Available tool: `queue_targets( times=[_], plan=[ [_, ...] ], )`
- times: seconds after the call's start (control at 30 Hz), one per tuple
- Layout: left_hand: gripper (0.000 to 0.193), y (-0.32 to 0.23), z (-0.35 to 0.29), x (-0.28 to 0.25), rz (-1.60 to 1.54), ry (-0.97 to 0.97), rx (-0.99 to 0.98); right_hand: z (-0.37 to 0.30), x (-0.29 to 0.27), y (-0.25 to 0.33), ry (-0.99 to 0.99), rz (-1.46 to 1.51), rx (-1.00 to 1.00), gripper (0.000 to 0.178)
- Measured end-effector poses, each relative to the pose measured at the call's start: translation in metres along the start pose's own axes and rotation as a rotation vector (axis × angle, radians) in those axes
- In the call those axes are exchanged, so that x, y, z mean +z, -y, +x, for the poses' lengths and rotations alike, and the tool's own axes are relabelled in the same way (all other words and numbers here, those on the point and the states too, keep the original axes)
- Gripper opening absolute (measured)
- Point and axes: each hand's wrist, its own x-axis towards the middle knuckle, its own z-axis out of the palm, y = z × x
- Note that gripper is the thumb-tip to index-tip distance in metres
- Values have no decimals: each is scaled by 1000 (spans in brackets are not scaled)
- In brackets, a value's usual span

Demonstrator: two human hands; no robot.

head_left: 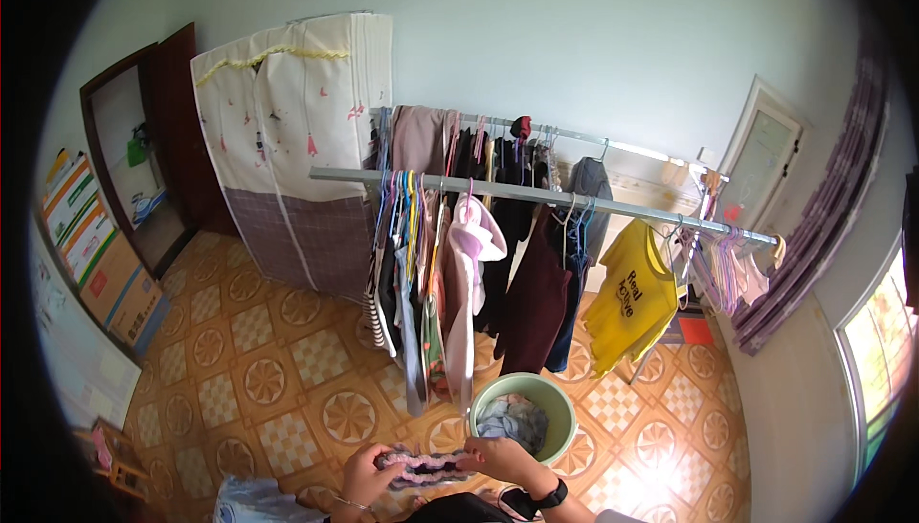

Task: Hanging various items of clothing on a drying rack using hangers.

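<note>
Low in the head view, my left hand (364,477) and my right hand (500,458) both grip a bunched striped purple and dark cloth (425,468) stretched between them. A black watch sits on my right wrist. Just beyond my right hand stands a green bucket (560,406) with grey and blue clothes inside. Above it runs a metal clothes rail (536,196) hung with several garments, among them a pink hooded top (471,265), a dark maroon top (534,298) and a yellow T-shirt (634,295).
A fabric wardrobe (297,150) stands at the back left beside a dark wooden door (187,131). Cardboard boxes (105,265) line the left wall. Purple curtains (823,226) and a window are at the right. Several empty hangers (720,269) hang at the rail's right end. The floor is patterned orange tile.
</note>
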Motion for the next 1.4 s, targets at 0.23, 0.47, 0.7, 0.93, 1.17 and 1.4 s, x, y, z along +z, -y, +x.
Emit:
queue_targets(
  times=[0.23,0.47,0.7,0.93,1.17,1.4],
  plan=[
    [29,-6,46,10,-19,33,21,11,-10,-3,-26,-6,160,32],
    [28,9,88,15,-13,-128,127,46,-18,-22,24,32,145,37],
    [28,16,113,3,-193,-118,44,89,-17,-19,118,-46,122,40],
    [24,31,178,-25,-56,187,142,136,-15,-20,-3,-62,117,34],
    [27,26,258,-65,21,393,418,189,0,6,-239,-106,282,27],
    [33,30,305,-74,161,683,411,192,3,42,-495,-70,433,24]
  ],
)
